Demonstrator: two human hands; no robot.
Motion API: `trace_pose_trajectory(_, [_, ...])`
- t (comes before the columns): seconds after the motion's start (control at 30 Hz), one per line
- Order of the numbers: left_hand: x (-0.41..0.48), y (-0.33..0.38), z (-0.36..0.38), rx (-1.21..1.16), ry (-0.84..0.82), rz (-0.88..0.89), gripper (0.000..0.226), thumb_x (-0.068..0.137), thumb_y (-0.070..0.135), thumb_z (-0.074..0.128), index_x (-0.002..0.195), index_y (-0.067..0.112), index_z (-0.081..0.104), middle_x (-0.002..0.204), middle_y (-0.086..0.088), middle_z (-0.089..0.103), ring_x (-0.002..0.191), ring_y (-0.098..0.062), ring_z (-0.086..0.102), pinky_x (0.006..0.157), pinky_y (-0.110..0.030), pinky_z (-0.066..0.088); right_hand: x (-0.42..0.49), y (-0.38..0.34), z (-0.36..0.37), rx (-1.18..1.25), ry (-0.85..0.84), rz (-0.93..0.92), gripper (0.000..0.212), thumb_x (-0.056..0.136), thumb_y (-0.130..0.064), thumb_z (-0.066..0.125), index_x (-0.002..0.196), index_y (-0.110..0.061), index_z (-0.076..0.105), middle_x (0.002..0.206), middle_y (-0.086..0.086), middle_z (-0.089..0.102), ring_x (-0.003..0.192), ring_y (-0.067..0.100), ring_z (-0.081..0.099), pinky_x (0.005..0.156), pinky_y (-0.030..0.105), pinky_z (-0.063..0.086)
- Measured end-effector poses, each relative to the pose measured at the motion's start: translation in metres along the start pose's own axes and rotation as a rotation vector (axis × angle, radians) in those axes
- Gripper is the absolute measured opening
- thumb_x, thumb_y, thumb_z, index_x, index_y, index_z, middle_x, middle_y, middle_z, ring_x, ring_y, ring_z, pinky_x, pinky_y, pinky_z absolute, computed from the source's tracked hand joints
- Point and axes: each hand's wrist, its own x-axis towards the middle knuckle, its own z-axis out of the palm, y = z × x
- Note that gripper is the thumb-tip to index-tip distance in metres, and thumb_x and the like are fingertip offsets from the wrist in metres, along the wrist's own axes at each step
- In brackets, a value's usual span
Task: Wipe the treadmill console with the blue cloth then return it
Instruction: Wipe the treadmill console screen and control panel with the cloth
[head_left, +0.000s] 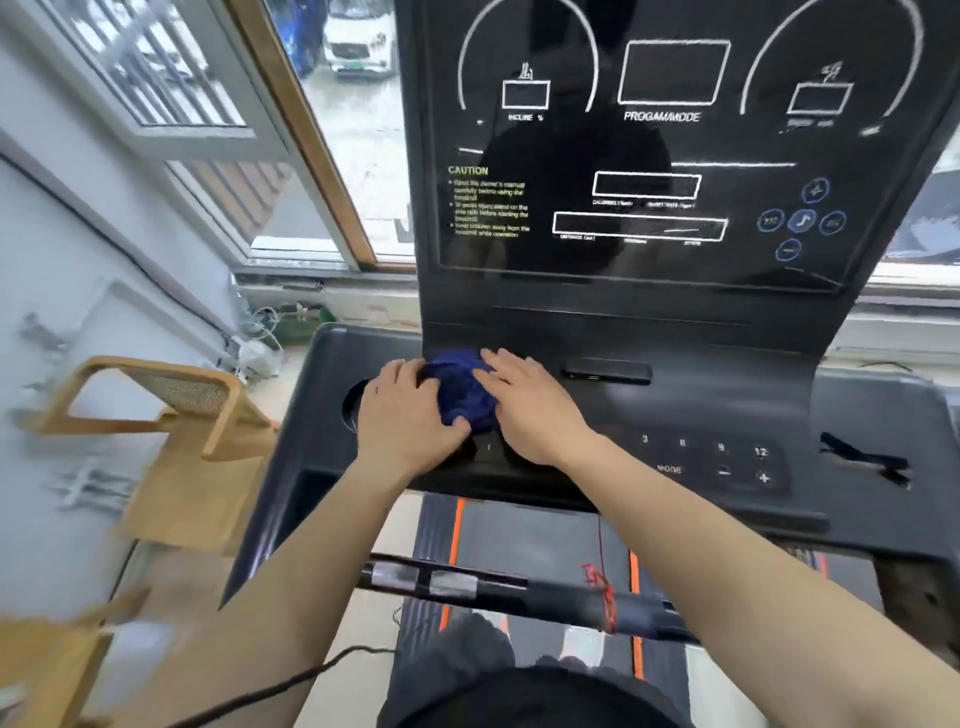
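The blue cloth (460, 389) lies bunched on the lower deck of the dark treadmill console (701, 410), left of centre, just below the upright display panel (644, 156). My left hand (408, 415) covers the cloth's left side with fingers curled on it. My right hand (530, 402) presses flat on its right side, fingers spread toward the panel. Both hands hold the cloth between them against the console surface. The cloth's underside and part of its middle are hidden by my fingers.
A round cup recess (356, 402) sits left of my left hand. Number and mode buttons (722, 460) lie to the right, with a black strap (867, 462) in the right tray. A handlebar (498, 587) with red string crosses below. A wooden chair (171, 426) stands at the left.
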Motion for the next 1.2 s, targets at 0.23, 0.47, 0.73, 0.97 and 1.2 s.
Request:
trace_pose_trajectory(0.23, [-0.046, 0.005, 0.04, -0.248, 0.097, 0.278, 0.047, 0.098, 0.021, 0.042, 0.137, 0.004, 0.06, 0.146, -0.011, 0.056, 0.133, -0.023, 0.056, 0.105, -0.035, 0.051, -0.062, -0.014, 0.042, -0.174, -0.008, -0.106, 0.072, 0.099, -0.051, 0.035, 0.158, -0.01, 0.024, 0.166, 0.011, 0.018, 0.153, 0.027, 0.016, 0.125, 0.044, 0.015])
trace_pose_trajectory(0.47, [-0.022, 0.007, 0.058, -0.048, 0.029, 0.326, 0.058, 0.097, 0.021, 0.032, 0.151, 0.002, 0.04, 0.161, -0.013, 0.035, 0.146, -0.029, 0.037, 0.117, -0.046, 0.036, -0.044, 0.009, 0.031, -0.255, -0.038, -0.132, 0.078, 0.099, -0.058, 0.027, 0.158, -0.007, 0.018, 0.167, 0.011, 0.011, 0.154, 0.025, 0.009, 0.124, 0.045, 0.017])
trace_pose_trajectory(0.73, [-0.043, 0.007, 0.059, 0.022, -0.047, 0.359, 0.059, 0.101, 0.03, 0.03, 0.157, 0.011, 0.032, 0.165, -0.006, 0.027, 0.149, -0.027, 0.031, 0.119, -0.044, 0.03, -0.078, -0.018, 0.047, -0.213, -0.011, -0.008, 0.082, 0.099, -0.063, 0.023, 0.157, -0.005, 0.021, 0.166, 0.012, 0.013, 0.154, 0.025, 0.009, 0.124, 0.045, 0.012])
trace_pose_trajectory(0.97, [-0.028, 0.009, 0.058, 0.004, -0.046, 0.285, 0.059, 0.103, 0.031, 0.022, 0.158, 0.009, 0.028, 0.166, -0.008, 0.024, 0.151, -0.027, 0.027, 0.118, -0.046, 0.032, -0.05, 0.001, 0.035, -0.237, -0.023, -0.085, 0.083, 0.098, -0.063, 0.024, 0.158, -0.006, 0.019, 0.167, 0.012, 0.011, 0.154, 0.024, 0.008, 0.124, 0.044, 0.016])
trace_pose_trajectory(1.2, [-0.006, 0.103, 0.06, -0.046, -0.09, 0.355, 0.066, 0.099, 0.036, 0.008, 0.16, 0.012, 0.017, 0.169, -0.007, 0.01, 0.155, -0.025, 0.012, 0.124, -0.042, 0.02, -0.102, 0.067, 0.011, -0.266, -0.003, 0.087, 0.081, 0.098, -0.062, 0.021, 0.159, -0.008, 0.014, 0.167, 0.01, 0.006, 0.155, 0.022, 0.004, 0.125, 0.043, 0.014])
